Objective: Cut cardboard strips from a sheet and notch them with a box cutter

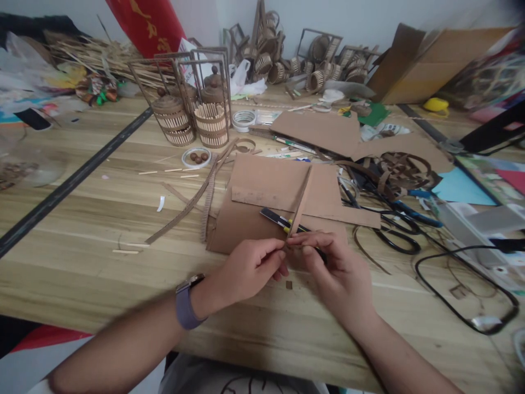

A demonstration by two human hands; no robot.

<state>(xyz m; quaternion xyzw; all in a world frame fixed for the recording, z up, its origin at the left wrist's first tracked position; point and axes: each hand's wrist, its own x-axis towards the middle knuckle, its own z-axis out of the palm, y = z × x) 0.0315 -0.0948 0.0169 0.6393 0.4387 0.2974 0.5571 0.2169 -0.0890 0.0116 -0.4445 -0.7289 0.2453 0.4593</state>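
A narrow cardboard strip [302, 198] slants up and away from my fingertips over the stacked cardboard sheets [262, 171]. My left hand [255, 266] pinches at the strip's near end. Thumb and fingers of my right hand [337, 268] are closed on the same end, close beside the left fingertips. Under the strip lies a black and yellow utility knife [274, 216], partly covered by my right hand. A tiny brown cardboard square [289, 285] rests on the table just below my hands.
Cardboard strips [186, 208] and thin sticks lie to the left. Behind stand lidded stick-and-cardboard baskets [174, 117], tape rolls [243, 120] and a dish of brown balls [197, 157]. Black-handled scissors [397, 236], coiled strips [404, 169] and a black cable [426, 279] are on the right.
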